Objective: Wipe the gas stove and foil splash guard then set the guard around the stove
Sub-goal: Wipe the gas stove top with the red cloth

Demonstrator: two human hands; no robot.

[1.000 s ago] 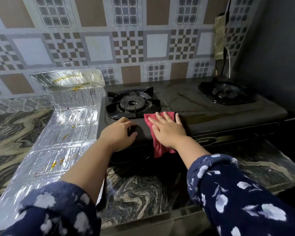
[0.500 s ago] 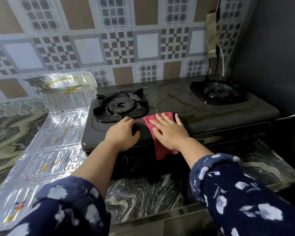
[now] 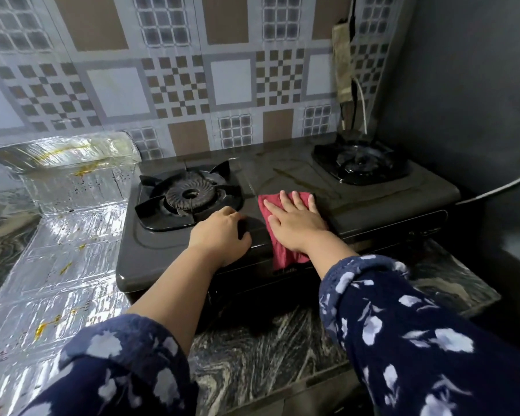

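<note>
Marbled dark stone countertop (image 3: 252, 349) backed by a patterned tile wall (image 3: 174, 85), seen from the head camera. On the countertop stands a dark two-burner gas stove (image 3: 373, 205), its left burner (image 3: 189, 195) near the viewer and its right burner (image 3: 360, 160) further back by the grey side wall (image 3: 463, 100). Streaks show on the stove top between the burners.

Right hand (image 3: 294, 223): flat, fingers extended and slightly spread, palm pressing a red cloth (image 3: 282, 250) onto the stove top near its front edge, between the two burners. The cloth's lower part drapes over the stove's front face.

Left hand (image 3: 219, 238): fingers curled downward, resting on the stove top just in front of the left burner, close beside the cloth; whether it grips anything cannot be told. Both forearms emerge from dark blue sleeves with a pale floral print.

Foil splash guard (image 3: 60, 265): lies unfolded and mostly flat on the countertop to the left of the stove, its edge touching or just beside the stove's left side. Its far end curls upward against the tile wall. Yellow-orange stains dot its surface.

A cable (image 3: 499, 187) runs along the side wall to the right of the stove.
</note>
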